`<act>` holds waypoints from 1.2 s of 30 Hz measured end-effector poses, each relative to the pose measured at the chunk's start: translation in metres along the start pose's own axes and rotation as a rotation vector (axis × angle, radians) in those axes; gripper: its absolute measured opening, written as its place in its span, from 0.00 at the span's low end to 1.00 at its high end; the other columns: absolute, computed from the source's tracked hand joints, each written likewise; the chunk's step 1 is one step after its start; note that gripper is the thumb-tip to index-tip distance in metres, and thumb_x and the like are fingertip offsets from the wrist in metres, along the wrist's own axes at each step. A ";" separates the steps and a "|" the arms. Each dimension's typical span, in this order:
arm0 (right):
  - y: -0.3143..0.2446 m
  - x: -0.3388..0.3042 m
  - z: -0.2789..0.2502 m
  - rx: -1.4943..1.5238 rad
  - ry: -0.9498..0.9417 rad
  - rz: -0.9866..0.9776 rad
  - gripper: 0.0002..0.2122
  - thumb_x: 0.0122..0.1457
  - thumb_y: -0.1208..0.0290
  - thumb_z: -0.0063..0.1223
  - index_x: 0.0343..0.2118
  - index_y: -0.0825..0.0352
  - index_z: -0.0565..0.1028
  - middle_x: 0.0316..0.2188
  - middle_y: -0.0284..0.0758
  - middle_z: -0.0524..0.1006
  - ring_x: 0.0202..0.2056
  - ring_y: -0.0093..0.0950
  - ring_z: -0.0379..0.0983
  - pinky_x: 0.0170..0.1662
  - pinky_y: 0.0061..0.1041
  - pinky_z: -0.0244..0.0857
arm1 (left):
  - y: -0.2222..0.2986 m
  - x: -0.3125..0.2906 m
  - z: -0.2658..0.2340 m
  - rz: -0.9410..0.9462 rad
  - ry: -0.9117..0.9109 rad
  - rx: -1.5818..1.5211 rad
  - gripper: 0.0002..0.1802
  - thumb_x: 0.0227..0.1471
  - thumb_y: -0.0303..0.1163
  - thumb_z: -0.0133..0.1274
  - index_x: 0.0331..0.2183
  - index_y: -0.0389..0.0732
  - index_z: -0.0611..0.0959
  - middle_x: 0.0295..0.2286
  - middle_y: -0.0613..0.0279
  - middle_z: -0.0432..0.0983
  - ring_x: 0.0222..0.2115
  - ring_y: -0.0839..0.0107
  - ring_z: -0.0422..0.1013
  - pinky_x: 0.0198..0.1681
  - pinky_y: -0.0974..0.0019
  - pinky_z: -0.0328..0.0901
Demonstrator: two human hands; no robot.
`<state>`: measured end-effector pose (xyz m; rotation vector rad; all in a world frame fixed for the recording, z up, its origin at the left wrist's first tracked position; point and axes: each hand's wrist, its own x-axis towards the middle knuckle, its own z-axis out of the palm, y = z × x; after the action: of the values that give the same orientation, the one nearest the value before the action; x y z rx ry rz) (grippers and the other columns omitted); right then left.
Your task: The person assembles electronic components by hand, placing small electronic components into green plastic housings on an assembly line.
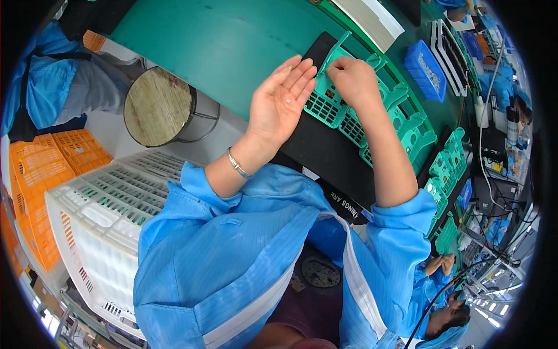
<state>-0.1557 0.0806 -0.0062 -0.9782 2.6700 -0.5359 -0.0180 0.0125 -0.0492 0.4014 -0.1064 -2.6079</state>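
Your left hand (276, 107) is turned palm up, its fingers extended and lying close together, pointing away from your body and toward your right hand. Your left forearm slants forward and to the right, with a silver metal bracelet (237, 163) around the wrist. The hand is wide and flat, gripping nothing; a tiny whitish piece (289, 101) lies on the palm near the base of the fingers. It is too small for its long axis to be read.

Your right hand (357, 84) is back uppermost, the forearm reaching forward and slightly left. Thumb and fingers are bent into a narrow pinch; whether anything sits between the tips, you cannot be told from this view. The pinch is over the nearest green plastic frame with a square-grid panel (322, 110), below and just left of the right hand and just beyond the left fingertips. This frame's grid end faces you, its slender upright arm points away, and its long axis runs outward from your body.

More green plastic frames (412, 139) stand in a row to the right of your right hand, with their grids likewise toward you. A black mat (308, 142) lies nearer to you than the row. Beyond your left hand extends a green tabletop (232, 46). Well right of your right hand stands a blue rectangular plastic bin (427, 92) containing small pale pieces. Left of your left hand is a round wood-topped stool (158, 106).
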 end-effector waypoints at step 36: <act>0.009 -0.044 0.031 -0.402 0.396 -0.427 0.12 0.44 0.72 0.48 0.32 0.73 0.75 0.35 0.42 0.71 0.46 0.38 0.61 0.52 0.41 0.51 | 0.034 -0.010 -0.002 -0.092 -0.162 0.543 0.16 0.55 0.34 0.44 0.44 0.36 0.71 0.27 0.63 0.72 0.17 0.80 0.61 0.18 0.78 0.54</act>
<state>-0.1169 0.1081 -0.0329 -1.7444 2.9914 -0.2924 0.0064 -0.0123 -0.0431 0.3821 -0.8805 -2.6700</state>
